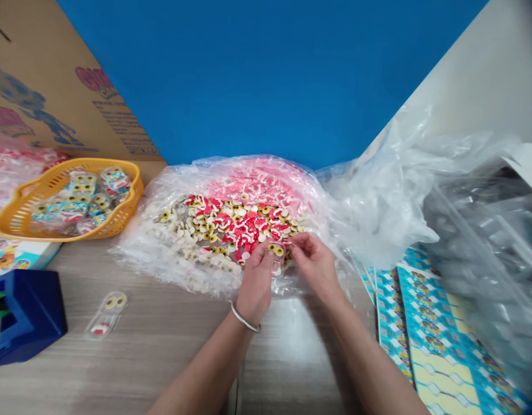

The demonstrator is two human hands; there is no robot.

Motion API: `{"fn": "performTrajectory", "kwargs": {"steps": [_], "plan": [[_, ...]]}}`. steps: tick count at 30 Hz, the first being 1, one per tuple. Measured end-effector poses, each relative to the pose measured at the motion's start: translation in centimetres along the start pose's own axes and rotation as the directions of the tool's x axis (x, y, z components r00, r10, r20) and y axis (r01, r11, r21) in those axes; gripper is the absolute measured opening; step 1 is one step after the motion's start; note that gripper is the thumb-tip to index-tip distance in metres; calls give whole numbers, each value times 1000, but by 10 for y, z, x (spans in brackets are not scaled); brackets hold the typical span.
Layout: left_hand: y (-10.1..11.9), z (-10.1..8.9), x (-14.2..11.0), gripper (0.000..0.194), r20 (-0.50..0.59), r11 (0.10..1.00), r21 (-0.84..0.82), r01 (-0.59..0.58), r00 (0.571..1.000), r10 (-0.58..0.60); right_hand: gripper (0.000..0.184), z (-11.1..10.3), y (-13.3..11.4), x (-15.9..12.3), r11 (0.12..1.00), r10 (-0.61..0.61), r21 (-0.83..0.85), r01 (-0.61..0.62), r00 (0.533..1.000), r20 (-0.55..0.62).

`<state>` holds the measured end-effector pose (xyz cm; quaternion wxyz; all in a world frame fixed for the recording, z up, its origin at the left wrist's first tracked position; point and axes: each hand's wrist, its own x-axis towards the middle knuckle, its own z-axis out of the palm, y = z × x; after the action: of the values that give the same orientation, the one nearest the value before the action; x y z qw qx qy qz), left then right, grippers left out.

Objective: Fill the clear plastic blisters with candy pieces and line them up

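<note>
My left hand (pixel 259 276), with a pale bangle at the wrist, grips a clear plastic blister shell (pixel 278 262) that has two yellow eye pieces at its top end. Close on its right, the fingers of my right hand (pixel 315 262) are pinched together. A trace of red shows at those fingertips, but what they hold is too small to make out. Both hands are over the near edge of an opened clear plastic bag (pixel 170 265). Inside lie many loose red-and-white pieces (pixel 248 227) and yellow eye pieces (pixel 207 233).
At left, a yellow basket (pixel 138 193) holds filled clear packs. A filled blister shell (pixel 108 314) lies near a blue tape dispenser (pixel 36 311). Printed card sheets (pixel 438 340) and a bag of clear plastic shells (pixel 494 248) are at right. A cardboard box (pixel 67 75) and blue panel (pixel 266 75) stand behind.
</note>
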<state>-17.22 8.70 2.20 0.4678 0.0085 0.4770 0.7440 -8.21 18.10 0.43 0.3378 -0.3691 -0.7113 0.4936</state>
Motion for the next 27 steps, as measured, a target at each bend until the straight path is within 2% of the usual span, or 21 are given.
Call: {"fn": "performTrajectory", "kwargs": {"steps": [3,7,9,11,14,16,22,25,27], "plan": [[-1,-1,4,19,2,999,-4,39,999,-39,17,-1,1,0,970,132,217,-111,987,-87],[0,-3,3,25,4,998,9,58,998,-58,18,-4,-11,-14,967,84,247,-62,993,-79],[2,-3,0,27,22,998,-23,59,998,-58,12,-4,-17,-25,984,-3,177,5,1000,-12],[4,-4,-4,26,43,998,-53,39,998,-37,11,-3,-19,-37,989,-137,55,134,989,60],[7,-5,-11,21,66,998,-53,42,997,-38,20,-5,-18,-51,915,-366,-122,385,918,152],[8,-6,-19,22,89,997,-35,73,994,-70,23,-9,-18,-59,849,-443,-217,482,873,203],[-4,-3,-47,33,130,989,43,144,980,-149,23,-22,-30,-93,717,-472,-416,559,829,299],[-12,0,-62,37,146,978,79,195,968,-205,22,-32,-34,-117,679,-488,-464,568,822,292],[-17,1,-73,38,147,968,102,230,959,-244,24,-42,-33,-136,700,-493,-459,547,835,245]]}}
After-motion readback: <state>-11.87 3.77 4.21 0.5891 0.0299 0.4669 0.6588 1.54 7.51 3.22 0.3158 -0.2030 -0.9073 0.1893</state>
